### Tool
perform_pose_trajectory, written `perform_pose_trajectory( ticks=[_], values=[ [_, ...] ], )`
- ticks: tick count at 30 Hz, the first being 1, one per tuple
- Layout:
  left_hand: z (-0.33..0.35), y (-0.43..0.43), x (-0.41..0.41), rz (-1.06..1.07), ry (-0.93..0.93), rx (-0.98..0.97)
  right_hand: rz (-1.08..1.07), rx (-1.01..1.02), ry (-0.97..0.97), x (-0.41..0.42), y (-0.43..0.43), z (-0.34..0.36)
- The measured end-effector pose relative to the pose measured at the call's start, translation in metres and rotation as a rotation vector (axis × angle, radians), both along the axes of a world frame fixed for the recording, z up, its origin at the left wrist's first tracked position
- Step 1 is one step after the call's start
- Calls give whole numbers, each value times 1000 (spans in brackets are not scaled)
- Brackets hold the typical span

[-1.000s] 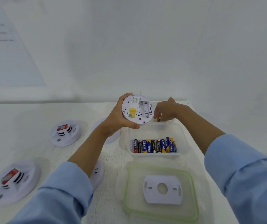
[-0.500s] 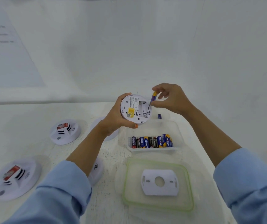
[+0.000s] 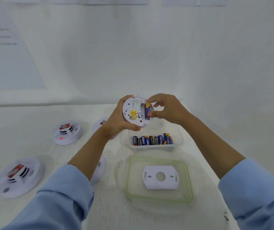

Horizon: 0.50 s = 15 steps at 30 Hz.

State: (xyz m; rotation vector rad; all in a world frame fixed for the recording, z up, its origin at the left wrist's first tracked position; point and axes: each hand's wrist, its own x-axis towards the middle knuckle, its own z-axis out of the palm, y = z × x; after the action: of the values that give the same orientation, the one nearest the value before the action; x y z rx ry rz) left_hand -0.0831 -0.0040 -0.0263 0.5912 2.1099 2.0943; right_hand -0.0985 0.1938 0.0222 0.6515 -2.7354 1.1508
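My left hand (image 3: 118,120) grips a round white smoke detector (image 3: 135,112) and holds it up over the table, its back side with a yellow sticker turned toward me. My right hand (image 3: 164,107) pinches a blue and yellow battery (image 3: 147,110) between thumb and forefinger, and the battery lies against the open battery bay in the detector's back. Below the hands, a clear plastic tray (image 3: 154,146) holds a row of several more batteries (image 3: 153,140).
A clear lid with a green rim (image 3: 159,198) lies nearer to me with a white mounting plate (image 3: 160,177) on it. Three other smoke detectors sit on the white table to the left (image 3: 67,132) (image 3: 19,177) (image 3: 99,170). A white wall stands behind.
My right hand rose from the tray's far end with a battery and brought it onto the back of the detector. The left hand has kept hold of the detector.
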Motion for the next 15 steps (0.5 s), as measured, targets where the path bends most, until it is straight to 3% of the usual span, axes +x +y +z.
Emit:
perform_pose_trajectory(
  ticks=[4, 15],
  values=[
    [-2, 1, 0, -5, -9, 34, -27, -17, -45, 3, -3, -2],
    [-7, 8, -4, -1, -7, 12, -30, 225, 109, 4, -10, -15]
  ],
)
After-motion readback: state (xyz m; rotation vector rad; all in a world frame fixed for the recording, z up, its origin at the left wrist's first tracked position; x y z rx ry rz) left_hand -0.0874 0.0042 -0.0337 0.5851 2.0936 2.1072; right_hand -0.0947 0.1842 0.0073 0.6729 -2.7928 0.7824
